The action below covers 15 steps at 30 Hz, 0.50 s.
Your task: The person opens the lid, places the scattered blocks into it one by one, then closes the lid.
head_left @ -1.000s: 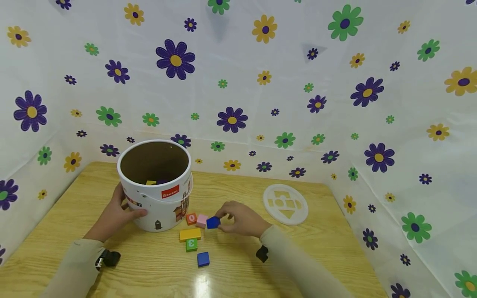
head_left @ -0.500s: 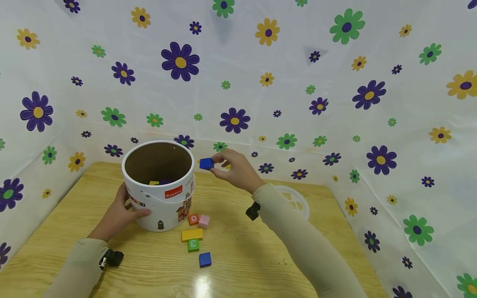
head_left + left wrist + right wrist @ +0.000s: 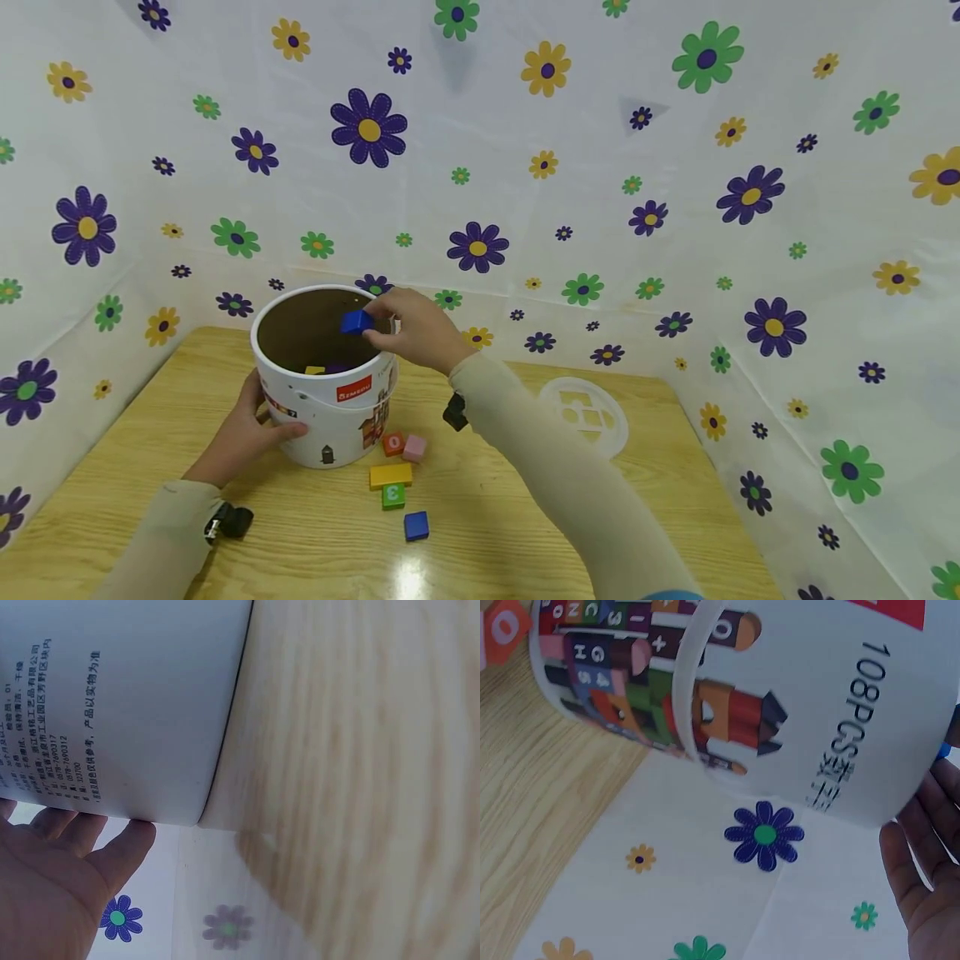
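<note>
The right hand (image 3: 414,327) is pinching a blue block (image 3: 355,322), likely light, hard and best held by its sides, while the spread left hand (image 3: 243,435) is touching the bucket (image 3: 337,433).

Bucket (image 3: 327,425) upright on the left part of the table (image 3: 495,542); curtain (image 3: 510,192) behind. Left hand (image 3: 251,427) against the bucket's left side. Right hand (image 3: 420,327) at its right rim, with the held block (image 3: 356,322) at the mouth. Inner blocks (image 3: 315,369) in the bucket. Rear pair of blocks (image 3: 415,448) side by side, just right of the bucket's base. Middle pair of blocks (image 3: 391,476) before these, one in front of the other. Front block (image 3: 416,527) nearest the person, apart. Lid (image 3: 617,421) on the table, well to the right.
</note>
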Each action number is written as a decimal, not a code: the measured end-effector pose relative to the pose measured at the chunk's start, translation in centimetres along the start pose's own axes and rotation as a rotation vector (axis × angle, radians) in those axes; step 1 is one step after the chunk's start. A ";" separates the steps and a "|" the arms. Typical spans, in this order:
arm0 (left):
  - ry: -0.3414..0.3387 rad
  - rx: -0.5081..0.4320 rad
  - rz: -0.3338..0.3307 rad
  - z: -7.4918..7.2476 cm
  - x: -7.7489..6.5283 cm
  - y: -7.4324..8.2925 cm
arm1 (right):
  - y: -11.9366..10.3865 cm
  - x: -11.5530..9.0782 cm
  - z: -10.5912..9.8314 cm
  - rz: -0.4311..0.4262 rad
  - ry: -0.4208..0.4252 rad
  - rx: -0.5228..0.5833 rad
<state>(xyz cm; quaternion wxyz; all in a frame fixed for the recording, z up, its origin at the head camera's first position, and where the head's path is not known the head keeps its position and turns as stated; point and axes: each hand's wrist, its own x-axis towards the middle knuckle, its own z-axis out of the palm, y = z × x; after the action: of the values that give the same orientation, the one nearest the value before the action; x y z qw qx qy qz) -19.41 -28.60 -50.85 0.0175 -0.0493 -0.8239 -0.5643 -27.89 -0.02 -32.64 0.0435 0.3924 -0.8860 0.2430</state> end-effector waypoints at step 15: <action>0.000 0.021 -0.003 0.0 -0.2 0.2 | -0.1 -0.9 0.8 -0.082 0.022 -0.022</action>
<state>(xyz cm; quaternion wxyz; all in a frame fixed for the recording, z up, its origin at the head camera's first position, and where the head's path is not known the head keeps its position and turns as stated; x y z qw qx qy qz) -19.22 -28.57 -50.69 0.0170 -0.0479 -0.8297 -0.5558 -27.12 0.13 -33.48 0.0673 0.4251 -0.8714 0.2354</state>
